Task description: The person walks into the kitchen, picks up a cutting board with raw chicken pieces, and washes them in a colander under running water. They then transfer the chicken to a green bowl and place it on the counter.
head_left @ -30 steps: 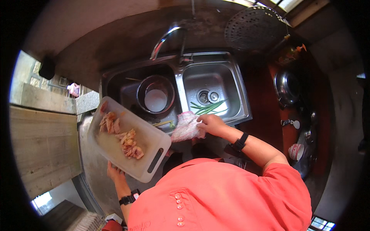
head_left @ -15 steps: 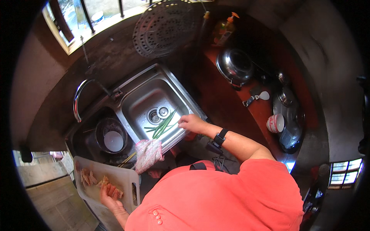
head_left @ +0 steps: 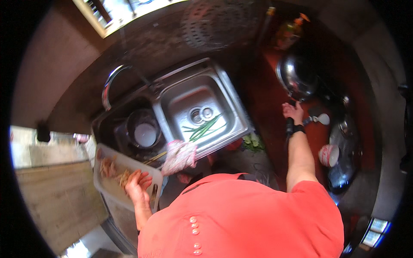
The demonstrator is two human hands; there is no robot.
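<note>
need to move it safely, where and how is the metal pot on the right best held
Probably by the side handle of the metal pot, from the near side, where the right hand is: the handle juts out there, while the pot's wall is broad and rounded.

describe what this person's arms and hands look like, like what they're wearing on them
Both hands, left and right, are ungloved. The right arm has a short, plain coral-red sleeve, a bare forearm and a black wrist strap. The left sleeve is hard to make out.
</note>
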